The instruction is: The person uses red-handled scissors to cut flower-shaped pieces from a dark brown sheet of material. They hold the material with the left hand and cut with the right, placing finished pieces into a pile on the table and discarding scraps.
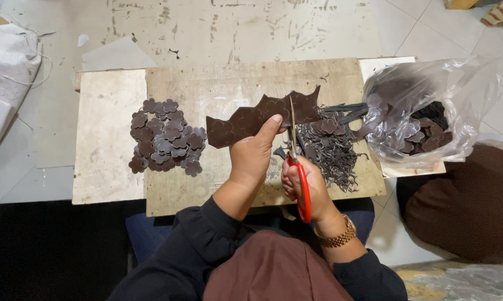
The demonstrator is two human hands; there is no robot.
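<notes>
My left hand point(255, 151) grips a dark brown strip point(246, 120) with flower shapes marked on it, thumb on top. It is held over a wooden board point(218, 83). My right hand point(307, 192) is closed around red-handled scissors point(300, 167), whose blades point up into the strip's right part. A pile of cut brown flower shapes point(165, 142) lies on the board to the left. Thin dark offcuts point(332, 150) are heaped to the right of the scissors.
A clear plastic bag point(424, 111) with more brown pieces sits at the right edge. A pale board point(104, 134) lies to the left of the wooden one. White cloth point(6, 72) is at far left, a brown cushion point(463, 206) at lower right.
</notes>
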